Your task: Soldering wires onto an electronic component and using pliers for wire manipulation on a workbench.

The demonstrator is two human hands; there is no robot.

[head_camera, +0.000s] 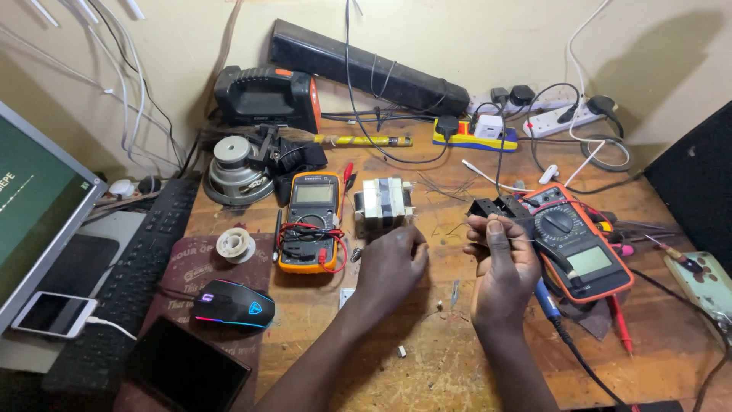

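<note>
My right hand (499, 267) is closed around a small black plastic part (488, 207) with thin wire leads, held up over the wooden bench (427, 358). My left hand (393, 263) is curled, knuckles toward the camera, just in front of a small transformer (385, 204); I cannot tell whether it holds anything. An orange-cased multimeter (583, 244) lies just right of my right hand. A yellow multimeter (309, 221) with red and black leads lies left of the transformer.
A lit gaming mouse (232, 303) sits on a pad, with a keyboard (133, 282), monitor (34, 206) and phone (53, 314) to the left. Motor (232, 164), solder spool (235, 244), power strips (560, 118) and cables crowd the back. Screwdrivers (671, 255) lie right.
</note>
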